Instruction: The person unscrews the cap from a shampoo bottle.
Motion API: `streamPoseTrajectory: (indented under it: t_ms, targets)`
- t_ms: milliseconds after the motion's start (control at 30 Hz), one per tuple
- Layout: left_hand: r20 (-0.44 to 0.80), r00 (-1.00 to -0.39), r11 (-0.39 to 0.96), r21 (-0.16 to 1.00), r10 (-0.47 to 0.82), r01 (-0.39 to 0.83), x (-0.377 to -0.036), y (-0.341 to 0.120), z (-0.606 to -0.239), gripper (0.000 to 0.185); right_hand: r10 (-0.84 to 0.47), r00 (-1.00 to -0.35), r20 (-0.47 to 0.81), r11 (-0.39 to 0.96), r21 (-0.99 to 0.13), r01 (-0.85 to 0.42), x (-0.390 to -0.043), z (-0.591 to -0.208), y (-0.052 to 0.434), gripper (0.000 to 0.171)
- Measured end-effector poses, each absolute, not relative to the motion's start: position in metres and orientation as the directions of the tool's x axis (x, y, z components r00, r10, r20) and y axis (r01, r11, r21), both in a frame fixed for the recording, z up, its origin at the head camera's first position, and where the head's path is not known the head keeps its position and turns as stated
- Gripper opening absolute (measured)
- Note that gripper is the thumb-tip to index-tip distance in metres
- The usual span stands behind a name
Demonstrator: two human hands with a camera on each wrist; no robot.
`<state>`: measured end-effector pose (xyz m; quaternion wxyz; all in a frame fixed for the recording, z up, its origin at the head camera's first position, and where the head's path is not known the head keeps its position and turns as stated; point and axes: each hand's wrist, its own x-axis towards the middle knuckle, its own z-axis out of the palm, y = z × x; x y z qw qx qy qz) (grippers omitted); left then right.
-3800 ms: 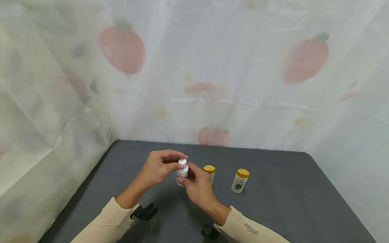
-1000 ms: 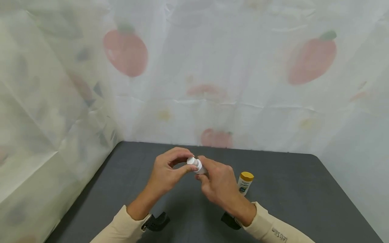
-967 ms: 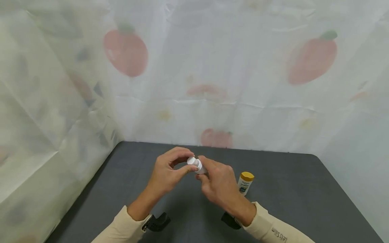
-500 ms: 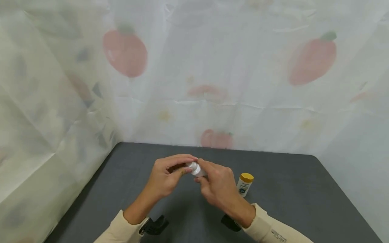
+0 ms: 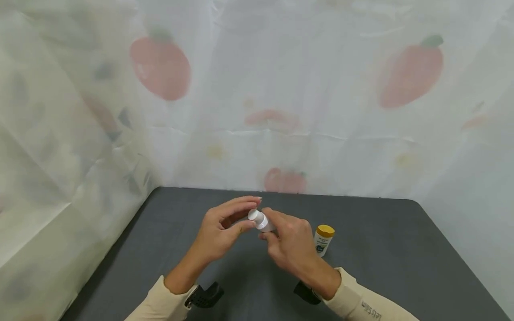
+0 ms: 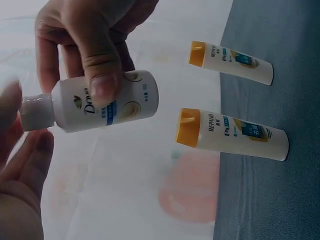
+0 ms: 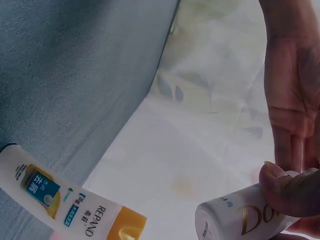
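Observation:
My right hand (image 5: 292, 243) grips a small white Dove bottle (image 5: 267, 224) by its body; its thumb (image 7: 290, 195) lies across the printed side. Tilted up and to the left, the bottle hangs above the table with its white cap (image 5: 254, 216) on. My left hand (image 5: 217, 234) is around the cap: the thumb (image 5: 242, 226) is at its near side, while the upper fingers (image 5: 246, 203) are spread above it with a gap. In the left wrist view part of this hand is blurred at the cap (image 6: 37, 113).
Two white shampoo bottles with yellow caps stand on the dark grey table (image 5: 385, 249); the left wrist view has one shampoo bottle (image 6: 232, 61) above the other bottle (image 6: 235, 134). Only one shampoo bottle (image 5: 323, 240) shows in the head view. A printed curtain (image 5: 321, 89) encloses the table.
From 3.8 seconds ago, both hands have shifted right and the Dove bottle has gone from upright to tilted. Since half a second ago, my left upper fingers have lifted off the cap.

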<state>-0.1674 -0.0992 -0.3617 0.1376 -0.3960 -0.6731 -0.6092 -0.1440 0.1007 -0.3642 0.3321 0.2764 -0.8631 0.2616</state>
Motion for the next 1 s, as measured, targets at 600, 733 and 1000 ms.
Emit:
streamPoseTrajectory:
  t_ms: [600, 733, 1000]
  targets:
    - [0.641, -0.712, -0.053, 0.752, 0.285, 0.657, -0.165, -0.099, -0.365, 0.032, -0.304, -0.608, 0.733, 0.714, -0.247, -0.655, -0.141, -0.367, 0.100, 0.040]
    - [0.619, -0.705, -0.086, 0.769, 0.347, 0.633, -0.163, -0.105, -0.357, 0.041, -0.303, -0.599, 0.741, 0.716, -0.238, -0.656, -0.142, -0.367, 0.101, 0.041]
    - [0.558, -0.721, -0.054, 0.804, 0.412, 0.592, -0.152, -0.109, -0.359, 0.042, -0.301, -0.609, 0.734, 0.728, -0.236, -0.644, -0.139, -0.368, 0.101, 0.041]
